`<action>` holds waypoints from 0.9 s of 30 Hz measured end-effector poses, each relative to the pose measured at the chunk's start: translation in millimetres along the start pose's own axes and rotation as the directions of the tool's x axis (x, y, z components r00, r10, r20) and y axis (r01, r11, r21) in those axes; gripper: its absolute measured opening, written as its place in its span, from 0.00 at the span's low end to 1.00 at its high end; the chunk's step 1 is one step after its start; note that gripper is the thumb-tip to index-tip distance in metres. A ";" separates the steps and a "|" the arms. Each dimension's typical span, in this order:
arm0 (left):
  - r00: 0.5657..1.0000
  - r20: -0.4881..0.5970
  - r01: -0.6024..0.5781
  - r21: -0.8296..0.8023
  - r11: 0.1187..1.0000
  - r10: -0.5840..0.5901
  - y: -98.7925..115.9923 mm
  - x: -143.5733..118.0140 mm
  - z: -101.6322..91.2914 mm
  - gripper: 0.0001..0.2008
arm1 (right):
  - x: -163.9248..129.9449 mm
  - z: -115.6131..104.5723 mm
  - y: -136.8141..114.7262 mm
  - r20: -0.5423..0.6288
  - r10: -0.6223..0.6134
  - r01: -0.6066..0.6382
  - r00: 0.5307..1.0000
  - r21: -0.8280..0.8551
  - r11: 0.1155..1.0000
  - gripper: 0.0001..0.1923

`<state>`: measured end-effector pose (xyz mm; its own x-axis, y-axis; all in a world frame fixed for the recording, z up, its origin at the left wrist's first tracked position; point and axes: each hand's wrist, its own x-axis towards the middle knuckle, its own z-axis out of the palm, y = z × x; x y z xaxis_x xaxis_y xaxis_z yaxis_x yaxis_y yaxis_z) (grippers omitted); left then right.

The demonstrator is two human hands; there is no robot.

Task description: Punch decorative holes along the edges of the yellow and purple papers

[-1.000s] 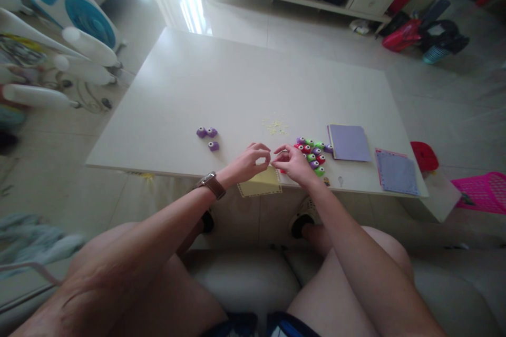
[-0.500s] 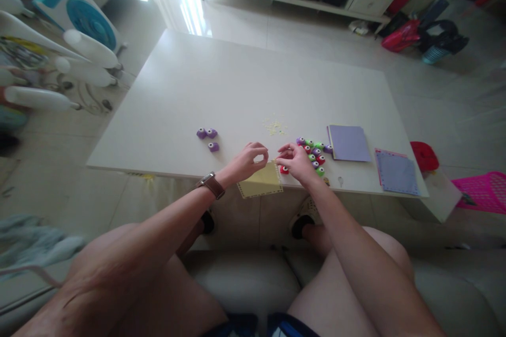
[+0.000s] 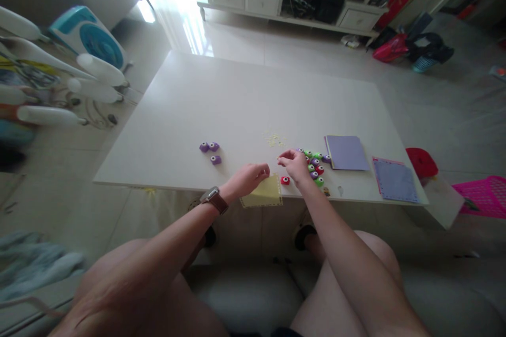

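Note:
A yellow sheet of paper point(image 3: 261, 194) with small cut-outs along its edges lies at the table's front edge, partly overhanging. My left hand point(image 3: 251, 176), with a watch on its wrist, is closed at the sheet's upper edge, fingertips pressed together on it. My right hand point(image 3: 293, 163) hovers just right of it in a pinch; whatever is between the fingertips is too small to make out. A red craft punch point(image 3: 285, 180) sits beside the sheet, below my right hand. Several green, purple and red punches point(image 3: 316, 162) cluster right of that hand, which partly hides them.
Purple punches point(image 3: 214, 146) stand on the left of the white table point(image 3: 245, 95). Small yellow paper bits point(image 3: 275, 140) lie beyond my hands. Rightward are a purple paper stack point(image 3: 347, 152) and punched blue-grey sheets point(image 3: 395, 180). A pink basket point(image 3: 482, 196) is past the table's right end.
My left hand has come down from an open ring of fingers to the yellow sheet's upper edge. My right hand has shifted slightly away from the red punch. The head view has tilted up.

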<state>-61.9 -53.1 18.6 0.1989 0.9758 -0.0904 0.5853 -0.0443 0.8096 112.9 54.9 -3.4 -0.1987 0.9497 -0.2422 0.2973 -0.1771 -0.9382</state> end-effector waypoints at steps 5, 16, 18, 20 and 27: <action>0.999 0.032 -0.023 0.020 1.000 0.022 1.2 -1.4 -3.9 0.08 | 21.0 12.5 -9.9 -0.116 -0.103 0.117 0.988 0.124 0.985 0.11; 0.997 0.047 -0.058 0.098 0.993 0.054 -2.8 -9.3 -17.7 0.09 | 5.0 -13.1 -38.7 0.214 -0.101 0.105 0.972 -0.010 0.994 0.16; 0.997 0.050 -0.056 0.093 0.994 0.051 -1.0 -8.0 -21.5 0.09 | -9.0 -19.9 -44.7 0.500 -0.047 0.118 0.865 -0.111 0.987 0.16; 0.998 0.047 -0.047 0.080 0.996 0.044 2.4 -6.3 -25.6 0.08 | -20.9 -24.7 -46.6 0.636 0.054 0.089 0.770 -0.190 0.978 0.19; 0.996 -0.080 -0.049 -0.013 0.999 0.047 7.7 1.4 -41.0 0.12 | -30.4 -35.5 -35.2 0.610 0.067 0.060 0.790 -0.186 0.981 0.10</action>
<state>-89.3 -43.3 48.5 0.1626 0.9867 -0.0050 0.5643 -0.0888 0.8208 141.7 41.4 45.8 -0.7062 0.5807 -0.4050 0.4533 -0.0685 -0.8887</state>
